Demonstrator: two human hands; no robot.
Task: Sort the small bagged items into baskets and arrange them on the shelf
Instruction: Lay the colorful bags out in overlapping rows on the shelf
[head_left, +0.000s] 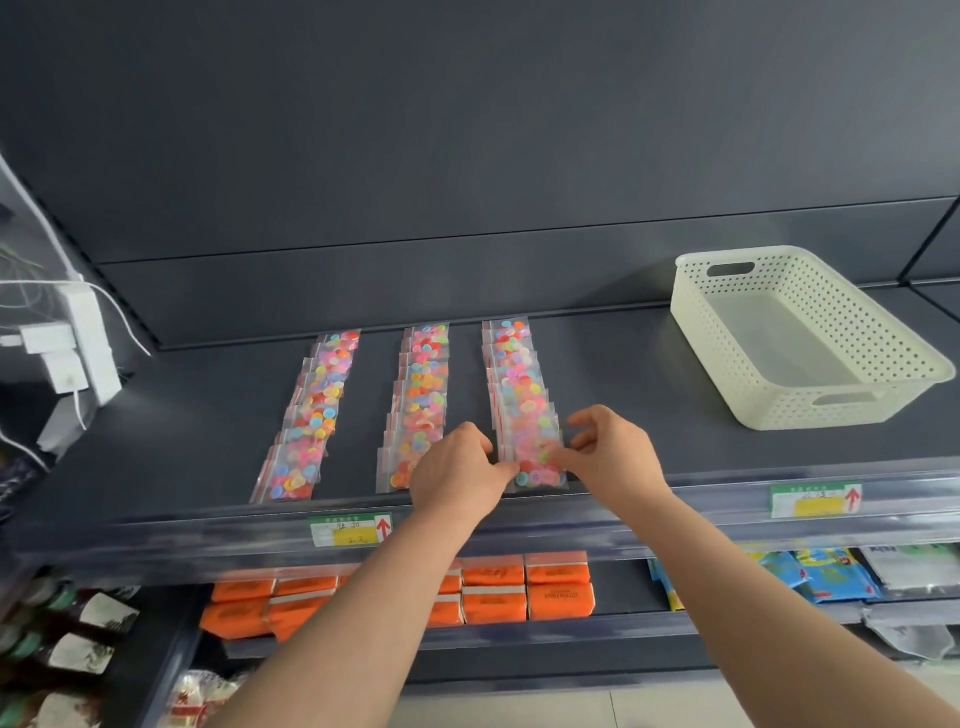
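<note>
Pinching the nearest bag of the right row, both hands meet at the near edge of the shelf. The left hand has its fingers curled, and its thumb and forefinger grip the bag's left edge. The right hand nips the bag's right side between thumb and fingertips, with its other fingers bent above. The bag is clear, holds small coloured buttons, and lies flat as the last piece in its row.

That row runs from near to far in overlapping bags. The middle row lies just to its left, its near end partly hidden by the left hand. The left row sits further left, slanting a little. All three rest on the dark shelf.

A white perforated basket stands on the same shelf, well apart to the right and set at an angle. Two labels with red arrows sit on the shelf's front rail. Orange packs are stacked on the shelf below, and blue packets lie to their right. A white power strip with plugs hangs at far left.
</note>
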